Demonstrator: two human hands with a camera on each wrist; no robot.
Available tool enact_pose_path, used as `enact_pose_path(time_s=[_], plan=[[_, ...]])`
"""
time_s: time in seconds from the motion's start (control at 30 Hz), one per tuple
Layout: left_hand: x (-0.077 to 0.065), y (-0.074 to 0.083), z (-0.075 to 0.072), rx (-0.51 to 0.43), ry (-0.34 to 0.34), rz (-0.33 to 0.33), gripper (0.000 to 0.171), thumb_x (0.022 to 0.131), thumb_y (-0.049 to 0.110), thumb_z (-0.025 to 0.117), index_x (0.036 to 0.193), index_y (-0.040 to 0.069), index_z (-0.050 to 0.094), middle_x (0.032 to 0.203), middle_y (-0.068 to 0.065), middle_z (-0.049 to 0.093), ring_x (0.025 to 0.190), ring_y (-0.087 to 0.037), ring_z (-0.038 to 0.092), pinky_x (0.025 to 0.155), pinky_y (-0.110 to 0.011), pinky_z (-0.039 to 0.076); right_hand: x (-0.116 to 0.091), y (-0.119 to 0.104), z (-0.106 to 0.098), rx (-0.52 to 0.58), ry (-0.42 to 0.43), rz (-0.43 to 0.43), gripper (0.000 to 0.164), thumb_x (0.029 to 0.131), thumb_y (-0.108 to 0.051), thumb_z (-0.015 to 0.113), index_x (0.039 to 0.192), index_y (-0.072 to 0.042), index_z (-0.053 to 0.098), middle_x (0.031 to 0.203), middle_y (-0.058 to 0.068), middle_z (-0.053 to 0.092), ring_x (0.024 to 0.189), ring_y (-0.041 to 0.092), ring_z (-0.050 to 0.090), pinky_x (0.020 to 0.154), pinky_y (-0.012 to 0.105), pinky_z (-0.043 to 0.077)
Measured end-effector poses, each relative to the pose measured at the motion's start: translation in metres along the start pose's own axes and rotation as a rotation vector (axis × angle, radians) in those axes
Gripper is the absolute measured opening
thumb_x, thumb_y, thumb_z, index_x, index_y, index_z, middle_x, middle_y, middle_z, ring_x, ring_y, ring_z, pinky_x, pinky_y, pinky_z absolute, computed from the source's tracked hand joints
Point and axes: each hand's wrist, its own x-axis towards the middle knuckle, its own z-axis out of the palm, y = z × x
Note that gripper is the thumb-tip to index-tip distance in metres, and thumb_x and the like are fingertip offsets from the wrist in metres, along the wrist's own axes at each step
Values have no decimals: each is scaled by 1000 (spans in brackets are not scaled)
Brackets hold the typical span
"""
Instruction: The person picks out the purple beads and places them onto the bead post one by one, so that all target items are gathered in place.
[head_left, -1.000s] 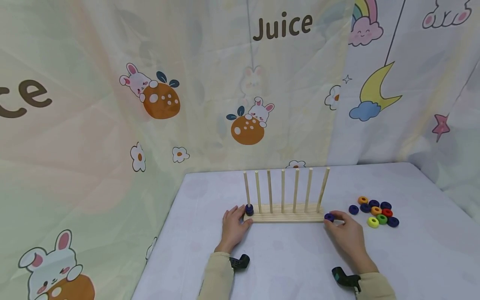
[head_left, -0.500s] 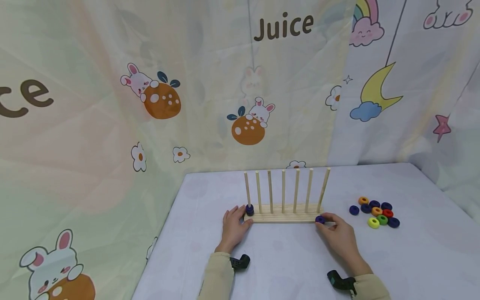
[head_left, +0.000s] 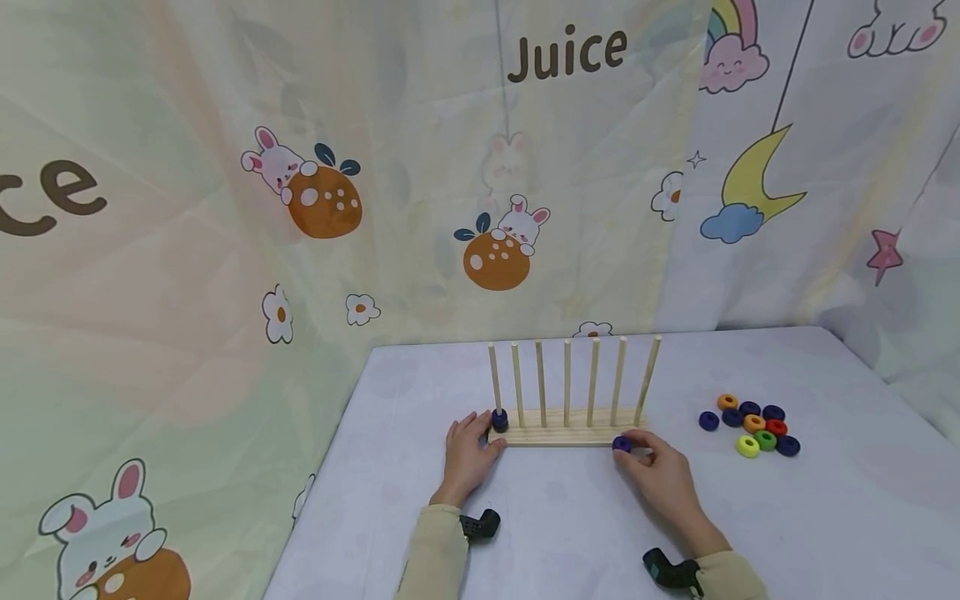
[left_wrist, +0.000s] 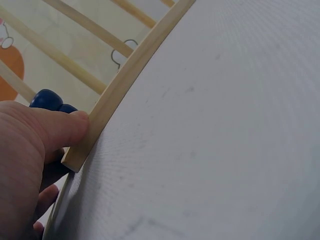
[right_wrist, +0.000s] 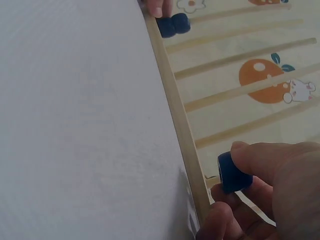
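A wooden peg stand [head_left: 570, 435] with several upright pegs sits on the table. At its left end my left hand [head_left: 467, 460] grips the base; in the left wrist view the thumb [left_wrist: 70, 126] lies along the front edge and the fingers are partly hidden behind. Two dark blue rings [head_left: 499, 420] are stacked on the leftmost peg. Between thumb and fingertips my right hand [head_left: 663, 477] pinches another dark blue ring [right_wrist: 233, 173], held just in front of the base toward its right end. No rings show on the other pegs.
To the right lies a loose group of rings: dark blue ones [head_left: 787, 446], orange ones [head_left: 727, 402], a red one [head_left: 777, 427], a green one [head_left: 765, 440] and a yellow one [head_left: 747, 447]. A white cloth covers the table [head_left: 570, 525]. Printed curtains [head_left: 420, 108] hang behind.
My right hand has moved left with the dark blue ring, from beyond the stand's right end to in front of its base. The left hand stays in place.
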Motion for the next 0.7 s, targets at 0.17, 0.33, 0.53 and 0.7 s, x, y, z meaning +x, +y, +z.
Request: enact_pose_path(time_s=[0.17, 0.33, 0.53, 0.7], plan=[[-1, 0, -1, -2, -3, -3, 55, 87, 26, 72, 134, 2, 57, 138, -9, 58, 136, -32, 42, 116, -56, 16, -2, -3, 5, 44, -20, 13, 35, 85, -20, 76, 117, -8, 67, 105, 13, 69, 58, 8, 49, 48, 21, 39], [-1, 1, -1, 2, 0, -4, 55, 87, 26, 72, 134, 2, 57, 138, -8, 58, 136, -32, 42, 116, -55, 16, -5, -8, 12, 81, -49, 19, 35, 85, -19, 76, 117, -8, 68, 105, 12, 69, 56, 8, 47, 47, 21, 37], [0, 1, -1, -4, 3, -1, 55, 87, 26, 72, 135, 2, 57, 138, -9, 58, 136, -32, 42, 116, -55, 16, -8, -12, 17, 95, -66, 13, 34, 84, -17, 77, 115, -8, 68, 103, 11, 69, 56, 7, 47, 47, 20, 38], [-1, 0, -1, -3, -4, -4, 56, 87, 27, 72, 135, 2, 57, 138, -9, 58, 136, -32, 42, 117, -55, 16, -10, -16, 19, 116, -72, 6, 33, 84, -17, 77, 115, -7, 69, 103, 12, 69, 56, 6, 47, 47, 20, 39]])
